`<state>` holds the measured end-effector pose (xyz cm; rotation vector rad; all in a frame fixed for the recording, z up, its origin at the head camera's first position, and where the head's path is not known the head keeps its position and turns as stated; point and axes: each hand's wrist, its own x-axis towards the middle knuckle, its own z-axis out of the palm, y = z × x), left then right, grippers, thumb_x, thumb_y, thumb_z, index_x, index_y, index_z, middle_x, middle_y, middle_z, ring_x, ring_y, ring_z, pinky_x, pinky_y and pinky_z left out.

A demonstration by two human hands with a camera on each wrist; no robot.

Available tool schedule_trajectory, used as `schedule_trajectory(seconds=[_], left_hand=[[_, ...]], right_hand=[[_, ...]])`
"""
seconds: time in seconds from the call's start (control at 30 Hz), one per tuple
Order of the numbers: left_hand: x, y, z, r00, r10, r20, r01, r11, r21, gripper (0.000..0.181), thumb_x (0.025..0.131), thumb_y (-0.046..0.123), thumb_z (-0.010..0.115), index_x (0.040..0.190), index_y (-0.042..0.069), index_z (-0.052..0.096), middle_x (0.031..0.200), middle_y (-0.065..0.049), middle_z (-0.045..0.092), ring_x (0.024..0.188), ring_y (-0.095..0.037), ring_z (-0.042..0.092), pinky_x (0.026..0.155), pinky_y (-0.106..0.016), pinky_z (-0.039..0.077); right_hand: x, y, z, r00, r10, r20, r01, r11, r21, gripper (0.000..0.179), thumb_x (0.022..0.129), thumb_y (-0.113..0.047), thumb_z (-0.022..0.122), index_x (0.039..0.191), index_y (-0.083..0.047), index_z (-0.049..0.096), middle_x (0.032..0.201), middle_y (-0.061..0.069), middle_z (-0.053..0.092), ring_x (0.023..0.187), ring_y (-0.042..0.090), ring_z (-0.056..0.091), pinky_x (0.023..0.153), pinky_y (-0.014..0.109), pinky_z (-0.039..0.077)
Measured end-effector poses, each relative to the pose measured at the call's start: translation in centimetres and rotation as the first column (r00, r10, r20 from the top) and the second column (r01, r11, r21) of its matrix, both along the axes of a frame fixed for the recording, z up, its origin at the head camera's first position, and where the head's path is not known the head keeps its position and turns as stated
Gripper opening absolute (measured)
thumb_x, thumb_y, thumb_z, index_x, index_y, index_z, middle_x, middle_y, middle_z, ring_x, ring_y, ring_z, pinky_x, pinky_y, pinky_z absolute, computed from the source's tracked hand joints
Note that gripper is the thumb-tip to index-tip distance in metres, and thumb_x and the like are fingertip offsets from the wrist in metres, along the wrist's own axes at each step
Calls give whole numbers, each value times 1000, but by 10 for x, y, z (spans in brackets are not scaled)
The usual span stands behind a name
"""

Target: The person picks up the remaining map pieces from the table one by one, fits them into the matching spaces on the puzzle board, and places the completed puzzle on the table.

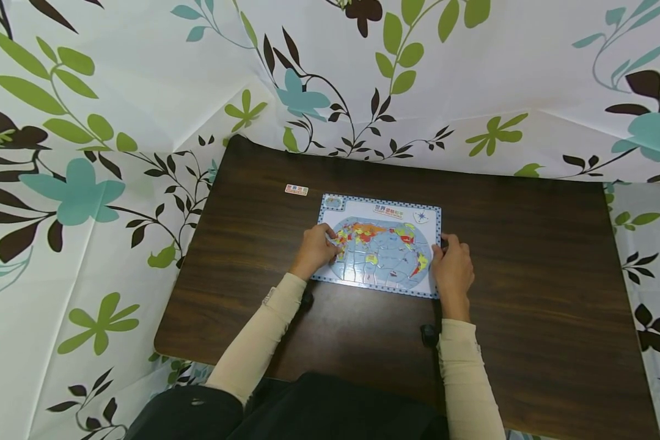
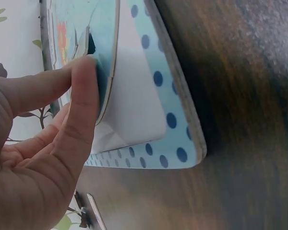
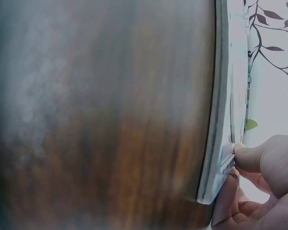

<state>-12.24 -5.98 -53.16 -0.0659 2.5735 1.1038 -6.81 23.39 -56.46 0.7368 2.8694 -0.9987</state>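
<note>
A world map jigsaw puzzle in a white board with a blue dotted border lies on the table. Thumb and index finger of my left hand pinch a puzzle piece at the map's left side. In the left wrist view, a raised piece edge shows beside a dark gap, and the fingertips hide most of the pinched piece. My right hand holds the board's right edge. The right wrist view has its thumb on the border, with curled fingers against the edge.
Beyond the board's far left corner lies a small printed label. Both hands work over a dark wood table. A white cloth with leaf patterns hangs behind it and at the sides.
</note>
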Motion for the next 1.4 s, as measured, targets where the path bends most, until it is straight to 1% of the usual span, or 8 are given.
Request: schedule_trajectory(seconds=[0.33,0.47,0.67,0.83,1.0,1.2,1.33,1.4], left_hand=[[1,1,0,1000,-7,-30,8,1000,16,27,83,7,80,101,0,61,62,-5,65,49,-14,62,53,-27,46],[3,3,-2,998,-19,-56,19,1000,-13,31,81,10,83,101,2,60,61,-5,64,49,-14,60,51,-28,45],[3,4,-5,997,-34,-70,30,998,-52,35,80,16,85,102,7,60,68,-4,62,59,-16,59,54,-31,46],[3,4,-5,996,-64,-67,57,993,-100,35,84,24,83,105,9,59,72,-4,61,62,-18,57,57,-33,45],[-4,6,-4,990,-72,-118,60,993,-100,27,90,29,76,95,9,60,68,-6,59,57,-18,52,52,-33,41],[-12,8,-12,987,-114,-115,102,989,-105,29,89,31,77,88,9,58,68,-5,56,56,-16,48,53,-31,39],[-11,10,-18,986,-125,-109,111,986,-128,30,88,30,77,85,9,56,70,-5,57,57,-16,49,55,-31,41],[-8,11,-21,987,-124,-101,110,985,-132,30,88,29,78,84,9,56,72,-5,58,58,-17,51,55,-32,42]], right_hand=[[0,0,1,1000,-15,2,15,1000,1,44,105,-31,51,147,-17,48,119,19,55,99,38,56,84,56,43],[2,1,1,1000,-15,4,15,1000,-4,45,105,-31,51,147,-16,47,119,20,55,99,39,56,84,57,43],[3,3,-1,1000,-10,12,10,1000,-1,46,105,-32,50,148,-17,46,120,20,55,100,39,56,84,57,43],[4,3,-4,1000,-5,8,5,1000,3,45,105,-32,51,148,-17,47,119,19,55,99,39,56,83,57,44],[3,2,-6,1000,-9,-8,9,1000,2,45,104,-31,52,147,-17,48,119,20,56,100,39,57,84,58,44],[5,-1,-9,1000,-9,-9,9,1000,17,44,104,-32,52,146,-17,49,120,21,56,99,41,58,79,59,45],[7,-2,-13,1000,-6,-6,7,1000,25,44,104,-32,52,145,-15,50,123,23,56,101,43,58,80,61,46],[10,-3,-15,1000,-7,1,7,1000,22,44,104,-31,52,145,-15,50,126,24,55,103,44,57,82,62,45]])
